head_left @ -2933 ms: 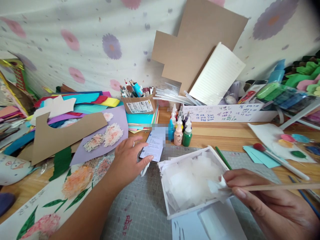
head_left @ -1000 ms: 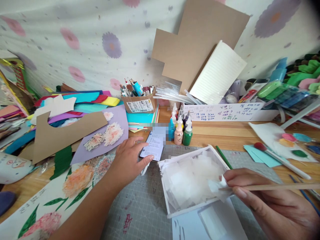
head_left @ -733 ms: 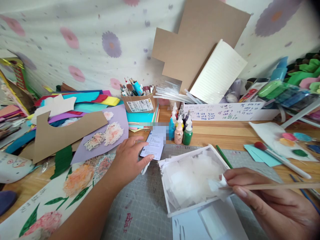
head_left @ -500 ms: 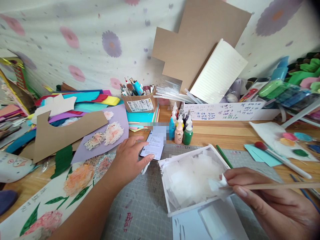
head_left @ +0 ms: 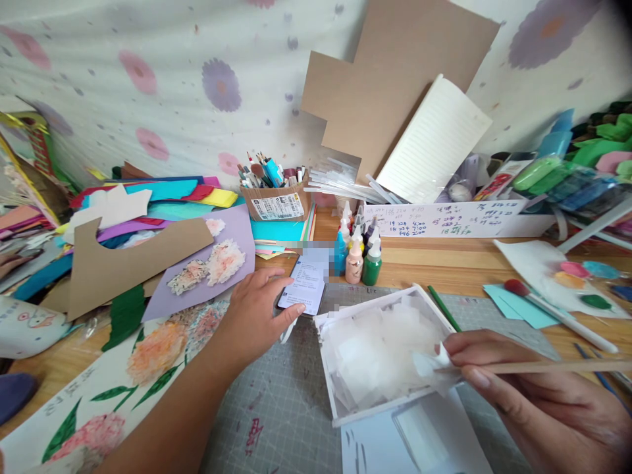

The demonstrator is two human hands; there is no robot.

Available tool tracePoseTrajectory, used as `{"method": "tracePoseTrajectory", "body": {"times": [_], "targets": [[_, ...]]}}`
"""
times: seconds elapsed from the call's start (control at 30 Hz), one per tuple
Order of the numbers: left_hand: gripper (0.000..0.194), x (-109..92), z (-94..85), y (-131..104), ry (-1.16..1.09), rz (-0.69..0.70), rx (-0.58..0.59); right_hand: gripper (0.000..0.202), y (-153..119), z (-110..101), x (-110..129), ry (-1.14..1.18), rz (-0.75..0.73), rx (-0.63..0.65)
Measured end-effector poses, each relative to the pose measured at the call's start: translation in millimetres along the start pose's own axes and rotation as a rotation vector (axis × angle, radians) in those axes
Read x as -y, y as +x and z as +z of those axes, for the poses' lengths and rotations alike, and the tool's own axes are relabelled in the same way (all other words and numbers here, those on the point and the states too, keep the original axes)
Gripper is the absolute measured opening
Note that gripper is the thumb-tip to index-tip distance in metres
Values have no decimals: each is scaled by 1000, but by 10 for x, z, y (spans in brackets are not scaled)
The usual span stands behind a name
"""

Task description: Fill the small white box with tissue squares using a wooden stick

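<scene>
My left hand [head_left: 257, 316] reaches over to a smartphone [head_left: 302, 289] with a lit screen of text. Its fingers are spread, with the thumb over the phone's near edge and a fingertip at its left side. In my right hand [head_left: 533, 388] a thin wooden stick [head_left: 557, 367] is pinched between thumb and fingers. A thin white paper piece [head_left: 434, 362] is at the stick's tip, also against my fingers. Just below lies a shallow white box [head_left: 328, 382] full of translucent white paper pieces [head_left: 375, 349].
Small paint bottles [head_left: 354, 260] stand behind the box. A grey cutting mat [head_left: 276, 395] lies underneath. To the left are a flower picture [head_left: 111, 395], a purple sheet [head_left: 237, 227] and cut cardboard [head_left: 99, 270]. A red-tipped brush [head_left: 563, 316] lies on the right.
Both hands hold nearly the same positions. The view has shifted very slightly, and part of a hand now shows at the far left edge.
</scene>
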State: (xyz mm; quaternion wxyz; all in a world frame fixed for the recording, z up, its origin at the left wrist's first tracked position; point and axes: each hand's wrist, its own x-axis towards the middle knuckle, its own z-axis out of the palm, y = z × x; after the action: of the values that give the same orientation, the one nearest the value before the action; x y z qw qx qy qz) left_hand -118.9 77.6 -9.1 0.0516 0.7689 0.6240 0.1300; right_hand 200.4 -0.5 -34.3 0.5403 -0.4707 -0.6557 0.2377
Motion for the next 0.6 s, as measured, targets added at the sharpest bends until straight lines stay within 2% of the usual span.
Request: {"method": "tracePoseTrajectory", "body": {"times": [0.6], "targets": [[49,3,-21,-19,-13,-11,18,9,-4,5,6,13,-7,-10]]}}
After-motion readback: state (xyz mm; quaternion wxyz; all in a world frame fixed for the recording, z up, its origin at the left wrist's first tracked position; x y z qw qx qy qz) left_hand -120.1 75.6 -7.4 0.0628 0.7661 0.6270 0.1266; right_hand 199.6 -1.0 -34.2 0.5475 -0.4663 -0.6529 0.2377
